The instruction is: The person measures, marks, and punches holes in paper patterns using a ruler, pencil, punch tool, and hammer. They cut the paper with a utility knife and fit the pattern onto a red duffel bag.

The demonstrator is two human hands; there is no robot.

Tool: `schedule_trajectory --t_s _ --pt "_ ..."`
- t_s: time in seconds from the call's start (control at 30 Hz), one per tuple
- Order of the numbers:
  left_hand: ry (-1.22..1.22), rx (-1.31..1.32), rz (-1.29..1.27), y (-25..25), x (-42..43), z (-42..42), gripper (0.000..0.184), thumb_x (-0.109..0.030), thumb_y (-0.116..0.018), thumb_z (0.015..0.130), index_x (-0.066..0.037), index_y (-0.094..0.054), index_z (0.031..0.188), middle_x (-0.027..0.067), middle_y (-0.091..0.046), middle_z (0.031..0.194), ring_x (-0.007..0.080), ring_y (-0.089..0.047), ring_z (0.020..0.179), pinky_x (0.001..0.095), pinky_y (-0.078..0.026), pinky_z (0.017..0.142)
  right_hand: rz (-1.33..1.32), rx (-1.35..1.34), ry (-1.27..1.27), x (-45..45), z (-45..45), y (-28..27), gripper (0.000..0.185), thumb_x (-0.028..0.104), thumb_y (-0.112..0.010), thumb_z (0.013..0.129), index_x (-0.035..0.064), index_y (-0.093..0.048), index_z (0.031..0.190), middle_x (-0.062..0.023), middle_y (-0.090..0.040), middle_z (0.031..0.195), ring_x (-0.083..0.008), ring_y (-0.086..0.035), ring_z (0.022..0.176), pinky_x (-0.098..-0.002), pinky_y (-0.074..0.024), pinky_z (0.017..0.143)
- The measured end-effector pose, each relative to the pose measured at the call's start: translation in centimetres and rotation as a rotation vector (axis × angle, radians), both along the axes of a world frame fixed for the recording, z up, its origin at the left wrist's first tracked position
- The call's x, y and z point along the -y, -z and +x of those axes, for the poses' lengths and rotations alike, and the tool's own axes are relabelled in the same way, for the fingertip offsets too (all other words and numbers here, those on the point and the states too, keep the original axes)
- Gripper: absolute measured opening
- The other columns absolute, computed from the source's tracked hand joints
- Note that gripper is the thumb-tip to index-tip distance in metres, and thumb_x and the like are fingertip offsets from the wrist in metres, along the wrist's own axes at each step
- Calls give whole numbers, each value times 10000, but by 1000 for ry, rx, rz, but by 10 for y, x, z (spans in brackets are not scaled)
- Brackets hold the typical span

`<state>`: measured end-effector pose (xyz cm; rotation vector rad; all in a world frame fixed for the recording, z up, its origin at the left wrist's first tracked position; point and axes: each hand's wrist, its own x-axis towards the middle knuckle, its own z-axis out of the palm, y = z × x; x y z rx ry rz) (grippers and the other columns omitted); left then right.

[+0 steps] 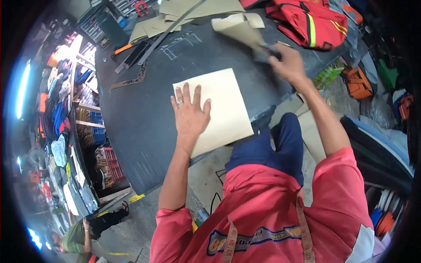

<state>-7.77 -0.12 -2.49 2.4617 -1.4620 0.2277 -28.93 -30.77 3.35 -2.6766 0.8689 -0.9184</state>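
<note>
My left hand lies flat with fingers spread on a cream sheet, near its left side. The sheet rests on the dark tabletop and its lower corners reach past the front edge. A ring is on one finger. To the right, above the table, my right hand is closed around a dark object blurred by motion; its kind cannot be made out. Just beyond it is a blurred tan piece of sheet; whether the hand touches this piece is unclear.
The dark table bears a long metal ruler, a metal square, an orange-handled tool, tan sheets and a red bag. Chalk marks show. Crowded shelves stand left; another person is at lower left.
</note>
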Motion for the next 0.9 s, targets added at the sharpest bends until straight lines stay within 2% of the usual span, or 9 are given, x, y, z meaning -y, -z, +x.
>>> schedule_trajectory --t_s 0.07,0.2,0.33,0.47,0.57,0.63,0.73,0.83,0.9 --pt "-2 6 8 -2 0 -3 605 -450 -560 1040 -120 -544 1548 262 -401 1639 491 -333 1538 632 -220 1273 87 161 122 -4 -78 -25 431 265 -728 862 24 -703 1219 -224 -748 1008 -319 -740 881 -433 -571 835" --pt "36 68 -75 3 -2 -1 536 -417 -626 1019 -95 -622 1448 255 -479 1545 471 -419 1460 609 -295 1231 479 396 444 -8 -262 -35 203 191 -758 944 64 -728 1099 43 -614 721 -52 -545 591 -236 -409 544" --pt "105 39 -99 -6 -4 -8 397 -276 -700 996 -36 -701 1311 248 -614 1295 427 -572 1218 513 -469 1063 711 620 649 -35 -439 -4 164 173 -766 968 72 -693 1075 29 -619 687 -68 -536 532 -236 -371 490" --pt "81 -137 163 -37 -11 -29 531 -362 -651 1028 -15 -637 1430 293 -527 1515 456 -507 1397 510 -398 1183 675 628 957 -90 -603 87 142 158 -776 941 64 -713 1026 16 -637 688 -71 -549 524 -233 -373 483" --pt "227 -159 300 -41 -34 -42 669 -430 -684 1001 -83 -541 1555 298 -420 1627 457 -412 1509 517 -334 1240 523 205 1461 -136 -717 179 437 349 -799 870 -4 -725 1118 -149 -741 784 -304 -722 727 -414 -555 704" --pt "244 -258 390 -50 -43 -78 820 -462 -776 915 -98 -495 1593 299 -340 1677 463 -364 1542 522 -302 1262 413 -41 1625 -176 -696 187 573 471 -797 825 2 -739 1149 -304 -751 1057 -469 -711 1038 -531 -524 942" --pt "230 -33 481 -44 -52 -116 1072 -472 -905 754 -170 -406 1654 316 -250 1711 491 -294 1569 563 -242 1281 320 -80 1434 -204 -653 232 538 400 -859 826 -32 -720 1114 -301 -730 928 -484 -698 864 -538 -535 829" --pt "132 -155 445 -29 -56 -109 939 -256 -881 823 -185 -427 1643 301 -492 1532 493 -459 1434 567 -374 1185 939 372 1027 -220 -514 230 114 9 -727 915 28 -662 1007 -39 -680 826 -98 -646 754 -308 -514 635" --pt "259 5 263 -34 -55 -112 591 -133 -722 956 -133 -577 1529 254 -500 1569 482 -505 1403 516 -414 1174 1026 386 567 -238 -428 239 364 -5 -748 874 66 -714 1229 -64 -733 1043 -192 -701 814 -351 -552 697"
